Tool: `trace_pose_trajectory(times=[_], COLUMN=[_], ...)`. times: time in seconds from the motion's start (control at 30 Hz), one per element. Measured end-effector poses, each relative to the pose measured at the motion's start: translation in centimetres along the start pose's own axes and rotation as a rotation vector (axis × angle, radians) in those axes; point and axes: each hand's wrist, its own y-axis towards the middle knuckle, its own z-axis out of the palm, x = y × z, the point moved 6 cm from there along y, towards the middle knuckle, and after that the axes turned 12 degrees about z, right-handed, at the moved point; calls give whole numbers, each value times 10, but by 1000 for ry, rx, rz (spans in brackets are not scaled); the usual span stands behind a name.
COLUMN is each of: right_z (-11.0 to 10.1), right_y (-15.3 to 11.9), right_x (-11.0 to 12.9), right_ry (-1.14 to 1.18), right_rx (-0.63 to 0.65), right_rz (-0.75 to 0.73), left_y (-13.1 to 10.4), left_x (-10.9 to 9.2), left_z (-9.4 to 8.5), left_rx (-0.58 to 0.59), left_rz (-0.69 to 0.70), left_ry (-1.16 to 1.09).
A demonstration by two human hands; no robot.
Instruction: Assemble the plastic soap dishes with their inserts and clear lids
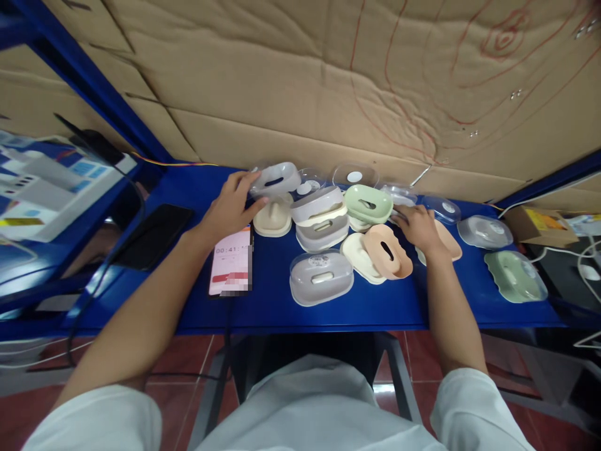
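Note:
My left hand (235,203) has its fingers and thumb around the left end of a grey soap dish tray (277,180), which is tilted above a cream soap dish base (272,216). My right hand (416,224) reaches over the right side of the group with fingers stretched out, close to a green soap dish tray (369,203) and a clear lid (399,194). A peach soap dish piece (448,241) lies partly under its wrist. Between the hands are stacked grey soap dish parts (322,232) and a peach tray (389,252) leaning on a cream base (359,257).
In front sits a grey soap dish with a clear lid (322,277). A lit phone (231,260) lies by my left forearm, a dark tablet-like slab (153,235) further left. At right are a lidded green dish (516,275) and a small carton (535,225). Cardboard (282,94) walls the back.

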Motion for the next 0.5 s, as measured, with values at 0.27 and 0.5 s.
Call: trace_pose_trajectory(times=[0.27, 0.5], right_z=[-44, -51], right_y=[-6, -12], right_x=[-5, -125], right_ry=[263, 115], right_rx=[-156, -338], right_rz=[77, 508], left_y=[1, -1], left_x=[0, 14], left_z=[-1, -6], left_rx=[-29, -101], left_rz=[14, -49], left_ry=[-8, 10])
